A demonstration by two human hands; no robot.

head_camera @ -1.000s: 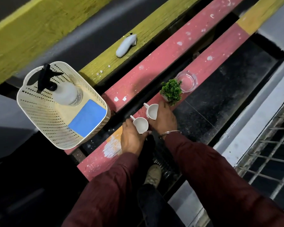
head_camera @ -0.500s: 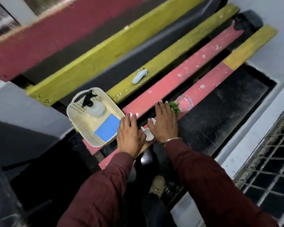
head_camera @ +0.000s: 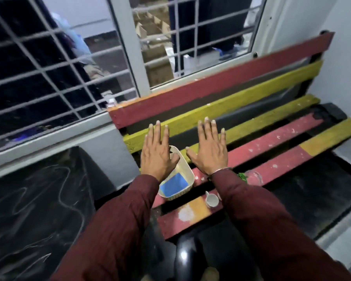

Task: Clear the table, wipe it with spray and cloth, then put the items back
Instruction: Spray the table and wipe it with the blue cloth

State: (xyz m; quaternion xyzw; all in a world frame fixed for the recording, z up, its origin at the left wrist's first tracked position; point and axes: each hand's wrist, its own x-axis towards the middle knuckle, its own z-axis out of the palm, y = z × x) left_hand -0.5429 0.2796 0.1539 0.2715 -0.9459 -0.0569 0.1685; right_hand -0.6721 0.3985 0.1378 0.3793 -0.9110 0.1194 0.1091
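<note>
While both hands hovered flat above the slatted desk (head_camera: 272, 138), nothing was held: the left hand (head_camera: 156, 157) and the right hand (head_camera: 209, 151) each had their fingers straight and spread, palms down, apart from every object. That pose reads as a pause with the hands free, not a reach.

The cream basket (head_camera: 187, 175) serves as the landmark. It sat on the desk partly under the left hand, and the blue cloth (head_camera: 173, 184) lay flat inside it, probably kept there to stay within easy reach for wiping. Any spray bottle in the basket was hidden by the left hand, so I cannot tell if it was there.

Just right of the basket, nearer the person, a small white cup (head_camera: 212, 200) stood upright on the front slat. Further right of the basket, a green plant (head_camera: 242, 176) peeked past the right sleeve, beside a clear glass dish (head_camera: 254, 178).

Since these items were on the desk, clearing seemed hardly begun.
</note>
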